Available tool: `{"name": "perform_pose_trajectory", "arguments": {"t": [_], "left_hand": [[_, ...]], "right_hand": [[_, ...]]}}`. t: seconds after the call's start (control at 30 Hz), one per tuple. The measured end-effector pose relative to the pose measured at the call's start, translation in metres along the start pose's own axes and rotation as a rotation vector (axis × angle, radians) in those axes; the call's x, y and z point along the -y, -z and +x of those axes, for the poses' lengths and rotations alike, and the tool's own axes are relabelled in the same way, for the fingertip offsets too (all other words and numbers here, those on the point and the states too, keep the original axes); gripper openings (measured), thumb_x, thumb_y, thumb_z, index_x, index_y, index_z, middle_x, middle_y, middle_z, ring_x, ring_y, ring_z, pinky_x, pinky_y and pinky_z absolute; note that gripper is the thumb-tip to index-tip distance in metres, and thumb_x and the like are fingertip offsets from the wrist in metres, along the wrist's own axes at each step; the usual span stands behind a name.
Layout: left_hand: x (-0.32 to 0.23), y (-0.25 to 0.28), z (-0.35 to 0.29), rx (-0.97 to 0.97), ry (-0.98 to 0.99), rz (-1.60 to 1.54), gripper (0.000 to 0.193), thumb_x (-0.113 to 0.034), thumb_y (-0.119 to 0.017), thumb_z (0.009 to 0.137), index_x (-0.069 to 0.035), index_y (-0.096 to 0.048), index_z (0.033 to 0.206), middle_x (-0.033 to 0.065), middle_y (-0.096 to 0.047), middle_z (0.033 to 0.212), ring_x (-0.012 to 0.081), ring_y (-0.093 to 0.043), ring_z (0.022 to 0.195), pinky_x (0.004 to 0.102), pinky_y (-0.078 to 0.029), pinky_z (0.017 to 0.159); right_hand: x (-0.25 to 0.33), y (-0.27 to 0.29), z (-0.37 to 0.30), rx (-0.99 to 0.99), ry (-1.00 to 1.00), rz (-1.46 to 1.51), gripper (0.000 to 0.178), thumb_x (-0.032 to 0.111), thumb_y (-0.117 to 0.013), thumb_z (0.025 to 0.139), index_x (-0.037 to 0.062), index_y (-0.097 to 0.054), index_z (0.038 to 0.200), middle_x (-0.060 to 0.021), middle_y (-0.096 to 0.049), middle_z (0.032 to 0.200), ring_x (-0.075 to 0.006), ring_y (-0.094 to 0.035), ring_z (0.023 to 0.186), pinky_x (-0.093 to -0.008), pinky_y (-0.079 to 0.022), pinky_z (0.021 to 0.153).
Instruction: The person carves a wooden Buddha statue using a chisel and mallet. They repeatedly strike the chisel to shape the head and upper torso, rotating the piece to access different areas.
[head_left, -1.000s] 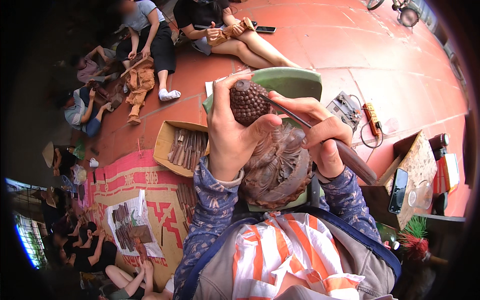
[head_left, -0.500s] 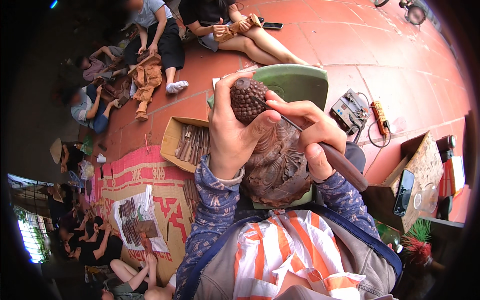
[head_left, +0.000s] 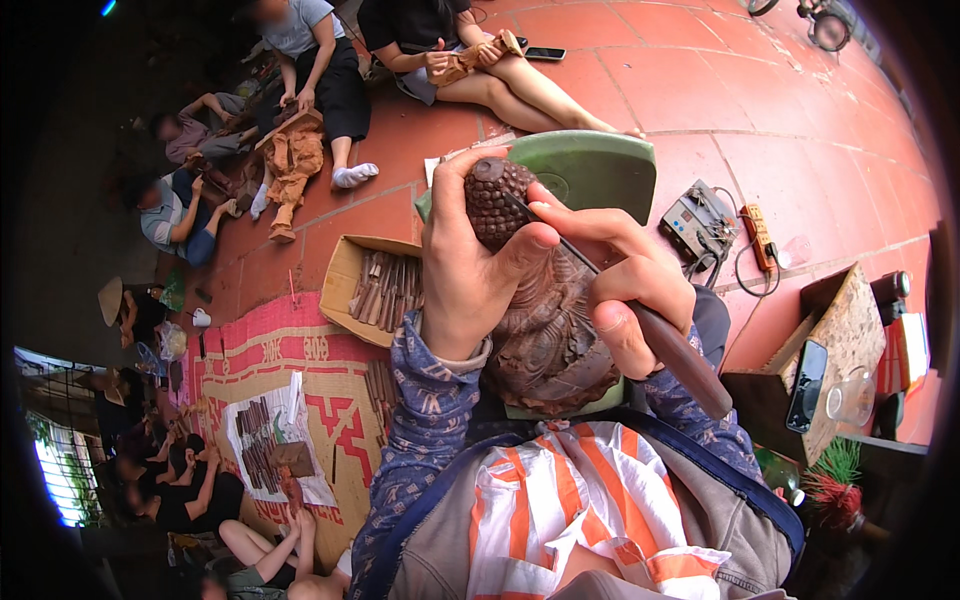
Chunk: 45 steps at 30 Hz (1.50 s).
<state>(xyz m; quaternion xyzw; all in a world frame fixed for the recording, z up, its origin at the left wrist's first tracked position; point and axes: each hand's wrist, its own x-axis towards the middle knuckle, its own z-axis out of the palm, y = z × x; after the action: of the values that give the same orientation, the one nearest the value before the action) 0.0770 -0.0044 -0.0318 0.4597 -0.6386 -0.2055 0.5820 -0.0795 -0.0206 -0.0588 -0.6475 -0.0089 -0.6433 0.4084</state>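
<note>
A dark brown carved wooden statue [head_left: 555,345] stands tilted in my lap, its knobbly, beaded head toward the far side. My left hand [head_left: 465,255] wraps round the side of that head, thumb reaching across the front. In my right hand [head_left: 635,265] is a carving chisel [head_left: 682,357] with a long dark wooden handle and a thin metal shaft. Its tip rests against the beaded surface of the head, close to my left thumb. My right fingertips guide the shaft near the tip. Behind the statue sits a green plastic chair or tub [head_left: 610,170].
A cardboard box [head_left: 345,310] of chisels stands left, beside a patterned mat [head_left: 340,400] with more tools on paper [head_left: 300,390]. At right are an electrical box [head_left: 700,225], an orange power strip [head_left: 760,235] and a wooden box [head_left: 845,345] bearing a phone [head_left: 808,385]. Other people carve nearby.
The chisel's handle end has shifted slightly down and my right fingers have shifted a little. The statue's head and my left hand moved marginally right.
</note>
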Motion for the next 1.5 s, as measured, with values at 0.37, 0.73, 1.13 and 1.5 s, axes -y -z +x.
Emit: {"name": "perform_pose_trajectory", "arguments": {"t": [0.37,0.73,1.13,1.5], "left_hand": [[0.001,0.001,0.0,0.009,-0.001,0.013,0.082,-0.058,-0.075,0.072,0.0,-0.047,0.123,0.0122,-0.057,0.106,0.0212,-0.059,0.095,0.0336,-0.049,0.083],[0.001,-0.003,0.0,-0.005,-0.016,-0.002,0.083,-0.064,-0.07,0.075,0.001,-0.047,0.123,0.0122,-0.058,0.101,0.0215,-0.06,0.09,0.0343,-0.05,0.08],[-0.004,-0.006,0.001,-0.046,0.007,0.011,0.08,-0.062,-0.069,0.077,0.001,-0.049,0.12,0.0144,-0.059,0.103,0.0225,-0.061,0.091,0.0346,-0.051,0.079],[-0.003,-0.005,0.001,-0.045,-0.013,0.015,0.077,-0.059,-0.073,0.075,0.001,-0.05,0.117,0.0135,-0.06,0.102,0.021,-0.061,0.089,0.033,-0.051,0.077]], "right_hand": [[0.006,-0.001,0.003,0.016,0.007,-0.025,0.022,0.01,-0.061,0.086,-0.0049,-0.052,0.073,-0.038,-0.055,0.117,-0.0514,-0.054,0.12,-0.0533,-0.043,0.101],[0.027,-0.007,0.009,0.074,-0.117,-0.112,0.032,0.023,-0.054,0.096,-0.0026,-0.048,0.078,-0.0402,-0.049,0.121,-0.0545,-0.044,0.126,-0.0602,-0.034,0.106],[0.04,0.007,0.03,0.193,-0.211,-0.212,0.033,0.022,-0.057,0.096,-0.0023,-0.048,0.075,-0.0359,-0.054,0.118,-0.0456,-0.053,0.121,-0.0547,-0.039,0.105],[0.037,0.005,0.036,0.09,-0.19,-0.201,0.023,0.014,-0.065,0.084,-0.0024,-0.055,0.074,-0.0267,-0.063,0.106,-0.0351,-0.064,0.095,-0.0369,-0.049,0.084]]}}
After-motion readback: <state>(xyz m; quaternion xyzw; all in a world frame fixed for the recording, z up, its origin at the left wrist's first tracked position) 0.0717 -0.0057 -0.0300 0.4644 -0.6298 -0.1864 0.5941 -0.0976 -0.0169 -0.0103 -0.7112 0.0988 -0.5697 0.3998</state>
